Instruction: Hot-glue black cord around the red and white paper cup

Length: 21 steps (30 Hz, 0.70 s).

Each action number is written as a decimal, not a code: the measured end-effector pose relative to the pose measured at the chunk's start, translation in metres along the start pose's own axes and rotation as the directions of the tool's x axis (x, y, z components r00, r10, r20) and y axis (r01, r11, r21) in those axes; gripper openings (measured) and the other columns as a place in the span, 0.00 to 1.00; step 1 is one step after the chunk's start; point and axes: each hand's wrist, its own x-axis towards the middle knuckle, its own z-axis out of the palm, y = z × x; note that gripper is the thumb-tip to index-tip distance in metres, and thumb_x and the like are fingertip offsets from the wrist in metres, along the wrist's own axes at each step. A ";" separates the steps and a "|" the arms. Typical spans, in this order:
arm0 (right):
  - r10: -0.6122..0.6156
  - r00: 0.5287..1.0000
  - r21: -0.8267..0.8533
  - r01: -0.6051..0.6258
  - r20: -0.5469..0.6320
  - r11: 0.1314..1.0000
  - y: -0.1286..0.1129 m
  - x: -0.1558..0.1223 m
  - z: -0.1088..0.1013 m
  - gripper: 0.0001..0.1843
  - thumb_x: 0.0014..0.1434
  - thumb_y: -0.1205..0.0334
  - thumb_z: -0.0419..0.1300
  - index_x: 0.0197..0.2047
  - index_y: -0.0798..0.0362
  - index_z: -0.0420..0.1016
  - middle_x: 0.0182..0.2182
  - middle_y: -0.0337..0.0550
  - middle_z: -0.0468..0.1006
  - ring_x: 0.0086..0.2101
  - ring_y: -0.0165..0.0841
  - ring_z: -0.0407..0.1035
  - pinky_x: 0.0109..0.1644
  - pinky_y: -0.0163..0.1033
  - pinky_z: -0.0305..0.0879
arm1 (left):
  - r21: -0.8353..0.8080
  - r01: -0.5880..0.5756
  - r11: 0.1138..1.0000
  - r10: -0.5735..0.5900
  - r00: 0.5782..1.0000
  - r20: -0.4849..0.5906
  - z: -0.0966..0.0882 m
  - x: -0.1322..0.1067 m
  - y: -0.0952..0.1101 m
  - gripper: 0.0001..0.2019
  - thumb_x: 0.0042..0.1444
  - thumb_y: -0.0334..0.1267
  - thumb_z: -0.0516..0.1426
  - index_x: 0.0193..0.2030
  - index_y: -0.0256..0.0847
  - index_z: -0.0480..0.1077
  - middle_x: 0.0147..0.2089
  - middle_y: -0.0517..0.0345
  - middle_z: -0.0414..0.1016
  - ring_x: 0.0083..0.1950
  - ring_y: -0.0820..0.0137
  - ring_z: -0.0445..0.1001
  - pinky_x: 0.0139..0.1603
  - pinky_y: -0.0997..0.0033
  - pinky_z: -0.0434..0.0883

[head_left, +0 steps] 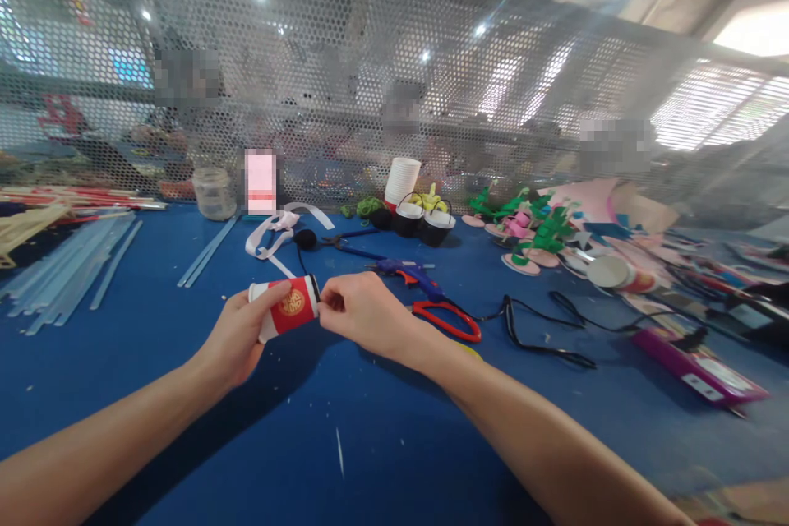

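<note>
Head view: gripping a red-and-white paper cup (291,306) on its side in the left hand (246,329), thumb laid along its wall, above the blue table (394,452), left of centre. Holding the right hand (354,304) opposite, wrist angled inward, fingertips pinched together at the black band (315,294) on the cup's end; cannot tell of any strand between them. Looking beyond to 2 black-and-white pails (437,230), contents hidden, near a stack of nested white cups (403,176); farther left, to a clear jar (214,195), contents too blurred to tell.
</note>
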 end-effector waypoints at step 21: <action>0.069 0.991 0.199 -0.091 0.112 0.976 0.008 0.003 -0.024 0.05 0.46 0.67 0.54 0.24 0.58 0.70 0.20 0.38 0.71 0.21 0.23 0.61 0.25 0.29 0.55 | 0.156 -0.087 0.984 0.065 0.988 0.143 0.001 -0.002 0.007 0.10 0.38 0.34 0.63 0.30 0.33 0.74 0.26 0.53 0.78 0.28 0.69 0.74 0.34 0.72 0.69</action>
